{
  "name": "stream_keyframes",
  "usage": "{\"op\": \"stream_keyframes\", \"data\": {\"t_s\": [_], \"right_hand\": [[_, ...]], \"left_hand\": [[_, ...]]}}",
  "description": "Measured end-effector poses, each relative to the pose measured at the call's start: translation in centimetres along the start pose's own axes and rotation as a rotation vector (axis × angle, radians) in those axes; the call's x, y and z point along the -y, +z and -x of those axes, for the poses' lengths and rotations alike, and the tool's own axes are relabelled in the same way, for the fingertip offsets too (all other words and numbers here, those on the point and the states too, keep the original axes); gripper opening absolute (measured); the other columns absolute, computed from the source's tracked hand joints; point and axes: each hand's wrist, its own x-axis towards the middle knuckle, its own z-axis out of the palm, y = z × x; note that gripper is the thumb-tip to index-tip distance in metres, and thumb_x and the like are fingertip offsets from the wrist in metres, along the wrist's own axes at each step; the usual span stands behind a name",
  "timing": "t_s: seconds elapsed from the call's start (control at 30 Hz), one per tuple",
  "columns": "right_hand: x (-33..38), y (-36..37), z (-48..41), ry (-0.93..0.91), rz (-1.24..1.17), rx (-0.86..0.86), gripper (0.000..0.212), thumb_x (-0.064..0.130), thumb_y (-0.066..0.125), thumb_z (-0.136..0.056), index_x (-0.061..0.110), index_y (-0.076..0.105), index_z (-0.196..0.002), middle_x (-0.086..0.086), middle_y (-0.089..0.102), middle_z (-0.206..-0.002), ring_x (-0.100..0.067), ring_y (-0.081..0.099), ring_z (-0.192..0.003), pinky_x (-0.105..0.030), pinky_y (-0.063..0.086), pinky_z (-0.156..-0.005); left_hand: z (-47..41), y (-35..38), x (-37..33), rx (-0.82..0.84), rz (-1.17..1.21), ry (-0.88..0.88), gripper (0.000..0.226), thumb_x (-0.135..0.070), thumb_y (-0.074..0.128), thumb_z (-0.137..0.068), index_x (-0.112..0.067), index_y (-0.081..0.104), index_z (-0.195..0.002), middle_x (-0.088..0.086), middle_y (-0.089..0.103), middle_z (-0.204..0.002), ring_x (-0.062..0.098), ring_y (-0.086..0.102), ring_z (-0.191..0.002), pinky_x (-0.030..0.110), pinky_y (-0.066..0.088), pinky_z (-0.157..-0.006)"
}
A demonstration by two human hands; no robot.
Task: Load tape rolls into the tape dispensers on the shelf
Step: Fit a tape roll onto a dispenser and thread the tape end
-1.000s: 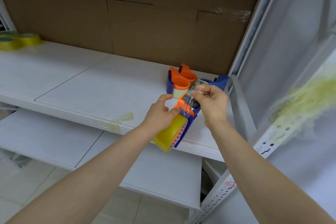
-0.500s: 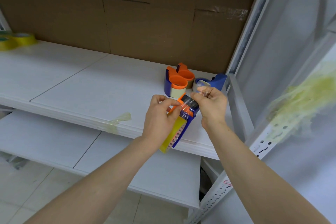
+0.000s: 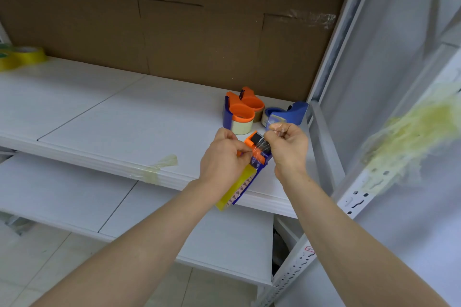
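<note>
the right hand (image 3: 287, 147) pinches the clear tape end (image 3: 259, 151) between thumb and curled fingers, pulling it up across the head of the dispenser (image 3: 250, 141). the left hand (image 3: 222, 157) is closed around that dispenser from its left side, thumb near the orange top, holding it tilted above the front edge of the shelf (image 3: 124, 119). a yellow roll (image 3: 239, 182) already sits in the dispenser body, below the left hand. so this one looks seated, and what is in hand is threading the film over the roller and toward the blade; whether it has caught there i cannot tell. just behind the hands, three loaded dispensers stand on the shelf near the right post: two orange ones (image 3: 240, 112) touching each other and a blue one (image 3: 287, 113) beside them. far to the left, spare rolls (image 3: 22, 56) lie against the cardboard (image 3: 174, 40), which suggests more loading may be left, though no bare dispenser is in view. a scrap (image 3: 159, 167) of tape sticks to the shelf edge.
</note>
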Motion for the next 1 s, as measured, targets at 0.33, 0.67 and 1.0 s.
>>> {"op": "stream_keyframes", "data": {"t_s": [0.33, 0.67, 1.0], "right_hand": [[0.38, 0.16, -0.27, -0.069, 0.112, 0.048, 0.013, 0.013, 0.066, -0.085, 0.015, 0.053, -0.087, 0.01, 0.055, -0.081, -0.013, 0.057, -0.088, -0.029, 0.053, -0.072], [0.75, 0.47, -0.33, -0.158, 0.209, 0.12, 0.024, 0.011, 0.07, -0.081, 0.026, 0.054, -0.073, 0.006, 0.06, -0.083, -0.021, 0.062, -0.094, -0.045, 0.055, -0.084], [0.77, 0.39, 0.21, -0.284, 0.315, 0.15, 0.01, 0.015, 0.067, -0.085, 0.014, 0.058, -0.091, 0.01, 0.057, -0.081, -0.013, 0.058, -0.087, -0.037, 0.055, -0.082]], "left_hand": [[-0.59, 0.09, -0.14, -0.048, 0.067, -0.187, 0.046, -0.039, 0.064, -0.085, -0.02, 0.044, -0.123, 0.003, 0.051, -0.124, 0.018, 0.06, -0.102, 0.023, 0.044, -0.074], [-0.25, -0.31, -0.22, 0.117, 0.045, -0.204, 0.033, -0.046, 0.056, -0.088, -0.018, 0.064, -0.102, 0.002, 0.068, -0.1, 0.013, 0.055, -0.079, 0.025, 0.042, -0.068], [0.2, -0.7, 0.14, 0.138, 0.135, -0.203, 0.036, -0.049, 0.062, -0.083, -0.019, 0.065, -0.103, 0.0, 0.07, -0.102, 0.013, 0.06, -0.081, 0.025, 0.046, -0.071]]}}
